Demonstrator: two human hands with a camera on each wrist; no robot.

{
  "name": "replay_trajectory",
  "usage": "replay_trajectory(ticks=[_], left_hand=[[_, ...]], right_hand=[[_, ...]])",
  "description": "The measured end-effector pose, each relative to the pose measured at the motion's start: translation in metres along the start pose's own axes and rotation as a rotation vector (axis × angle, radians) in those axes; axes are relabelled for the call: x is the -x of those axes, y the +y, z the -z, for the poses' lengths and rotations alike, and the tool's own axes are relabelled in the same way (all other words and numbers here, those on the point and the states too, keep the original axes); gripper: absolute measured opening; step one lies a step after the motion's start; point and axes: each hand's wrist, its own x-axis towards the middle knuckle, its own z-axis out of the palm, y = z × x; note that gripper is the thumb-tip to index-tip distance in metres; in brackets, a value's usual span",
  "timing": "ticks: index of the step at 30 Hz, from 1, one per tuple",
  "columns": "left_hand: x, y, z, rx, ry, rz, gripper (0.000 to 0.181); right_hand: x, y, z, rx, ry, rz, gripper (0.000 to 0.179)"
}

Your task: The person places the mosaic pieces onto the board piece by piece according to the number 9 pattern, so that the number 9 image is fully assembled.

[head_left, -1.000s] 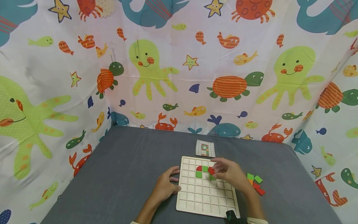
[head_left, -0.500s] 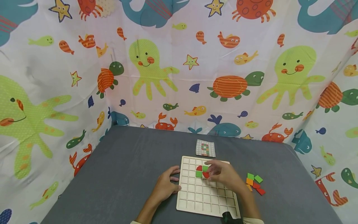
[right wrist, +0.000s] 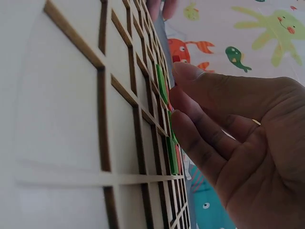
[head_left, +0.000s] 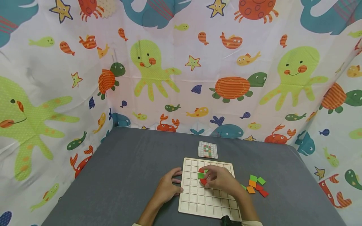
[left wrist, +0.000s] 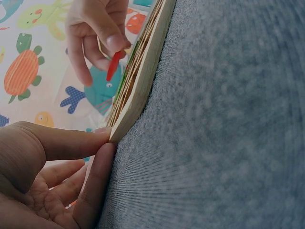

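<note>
A square wooden grid board lies on the grey cloth. My left hand holds its left edge, thumb and finger pinching the rim, as the left wrist view shows. Over the board's upper part, my right hand pinches a red tile with a rounded side between thumb and fingertips. In the left wrist view this tile is tilted and raised off the grid. Just above it in the head view sit a green square tile and a red rounded tile; the right fingers partly hide other placed tiles.
A small card printed with a coloured grid pattern lies beyond the board. To the right, several loose green, orange and red tiles lie on the grey table cloth. A curtain with sea animals hangs behind.
My right hand has moved left and slightly nearer across the board, carrying the red tile from right of the placed tiles to below the green one. The left hand stays at the edge.
</note>
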Motion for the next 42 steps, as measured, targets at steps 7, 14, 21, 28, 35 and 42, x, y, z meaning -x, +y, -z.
replay_trajectory(ticks=[7,14,21,28,35,42], left_hand=[[0.001,0.000,0.000,0.004,-0.002,-0.005,0.083],[0.000,0.000,0.001,0.008,0.000,-0.013,0.083],[-0.001,0.000,0.001,0.003,0.005,-0.007,0.083],[0.000,0.000,0.001,0.001,0.005,-0.006,0.083],[0.000,0.000,0.002,0.010,-0.001,-0.016,0.082],[0.000,0.001,0.002,0.018,-0.003,-0.012,0.083]], right_hand=[[-0.002,0.002,-0.003,0.020,-0.017,0.007,0.057],[-0.002,0.001,-0.005,0.011,-0.028,-0.008,0.057],[-0.003,-0.002,-0.007,0.010,-0.030,-0.015,0.057],[-0.003,-0.002,-0.008,0.007,-0.023,-0.002,0.056],[-0.003,-0.002,-0.010,0.015,-0.003,-0.003,0.054],[-0.006,-0.002,-0.013,0.049,0.017,-0.006,0.051]])
